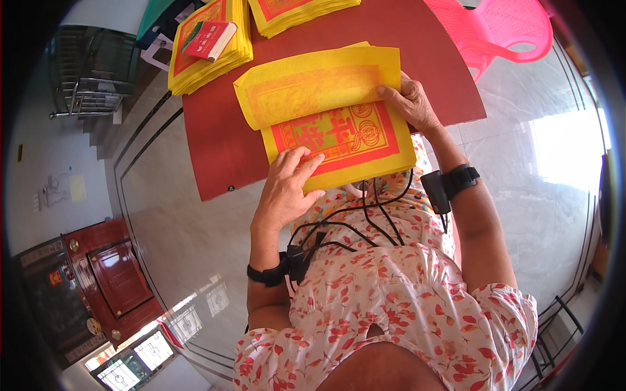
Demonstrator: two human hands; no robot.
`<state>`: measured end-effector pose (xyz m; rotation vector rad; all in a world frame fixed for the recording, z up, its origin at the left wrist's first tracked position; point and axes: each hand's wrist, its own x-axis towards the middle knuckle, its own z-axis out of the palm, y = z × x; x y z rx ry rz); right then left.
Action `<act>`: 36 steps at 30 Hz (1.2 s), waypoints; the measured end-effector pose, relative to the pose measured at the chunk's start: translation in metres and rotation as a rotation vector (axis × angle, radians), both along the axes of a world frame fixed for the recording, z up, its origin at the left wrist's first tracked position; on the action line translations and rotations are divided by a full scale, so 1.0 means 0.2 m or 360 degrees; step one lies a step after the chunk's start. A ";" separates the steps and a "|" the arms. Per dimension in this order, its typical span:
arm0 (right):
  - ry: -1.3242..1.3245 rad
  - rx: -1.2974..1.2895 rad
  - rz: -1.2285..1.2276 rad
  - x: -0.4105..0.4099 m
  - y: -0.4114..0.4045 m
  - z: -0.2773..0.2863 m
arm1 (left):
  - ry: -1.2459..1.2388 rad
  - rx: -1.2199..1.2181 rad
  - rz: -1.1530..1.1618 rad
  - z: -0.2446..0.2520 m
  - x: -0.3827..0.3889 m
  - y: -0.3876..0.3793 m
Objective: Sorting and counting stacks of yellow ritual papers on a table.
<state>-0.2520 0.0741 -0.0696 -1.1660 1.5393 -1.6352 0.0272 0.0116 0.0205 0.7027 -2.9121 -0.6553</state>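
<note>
A stack of yellow paper sheets (364,170) with red printed designs lies before me and juts past the near edge of the red table (222,141). Its top sheet (323,88) is curled back towards the far side, pale underside up. At its right edge my right hand (411,100) grips this sheet, thumb on top and the other fingers partly hidden behind the paper. My left hand (291,188) rests on the stack's near left part, fingers spread over the print, with its thumb by the near edge.
A taller yellow paper stack (215,73) at the far left bears a small thick red book (210,41). Another yellow stack (303,12) lies at the table's far edge. A pink plastic chair (494,29) stands at the right. Black cables (342,225) cross my lap.
</note>
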 end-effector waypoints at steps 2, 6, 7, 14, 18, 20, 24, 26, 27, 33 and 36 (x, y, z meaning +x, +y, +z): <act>0.0007 -0.0013 -0.0005 0.00 0.00 -0.01 | -0.0014 -0.0015 -0.0012 0.00 0.00 -0.01; -0.0025 0.0004 0.0010 0.00 0.00 -0.01 | -0.0032 0.0025 -0.0015 -0.01 0.00 -0.02; -0.0025 0.0003 0.0012 0.00 0.00 -0.01 | -0.0032 0.0025 -0.0012 -0.01 0.00 -0.02; -0.0068 -0.0002 0.0047 -0.01 0.00 -0.03 | 0.0028 0.0127 -0.0021 -0.03 0.02 -0.05; -0.0135 0.0031 0.0050 0.00 0.00 -0.01 | 0.0065 0.0163 -0.0027 -0.03 0.03 -0.06; -0.0113 0.0026 0.0054 -0.01 0.00 -0.03 | 0.0075 0.0169 -0.0027 -0.03 0.03 -0.07; -0.0106 0.0030 0.0061 -0.01 0.00 -0.03 | 0.0106 0.0124 -0.0046 -0.04 0.04 -0.07; -0.0098 0.0023 0.0054 -0.01 -0.01 -0.03 | 0.0128 0.0125 -0.0045 -0.04 0.04 -0.07; -0.0088 0.0017 0.0046 -0.02 -0.01 -0.04 | 0.0151 0.0127 -0.0046 -0.04 0.04 -0.08; -0.0016 -0.0073 0.0038 -0.02 -0.02 -0.05 | 0.0342 0.0174 0.0050 -0.05 0.04 -0.08; 0.0052 -0.0046 0.0039 -0.02 -0.01 -0.03 | 0.0504 0.0164 0.0076 -0.03 0.03 -0.10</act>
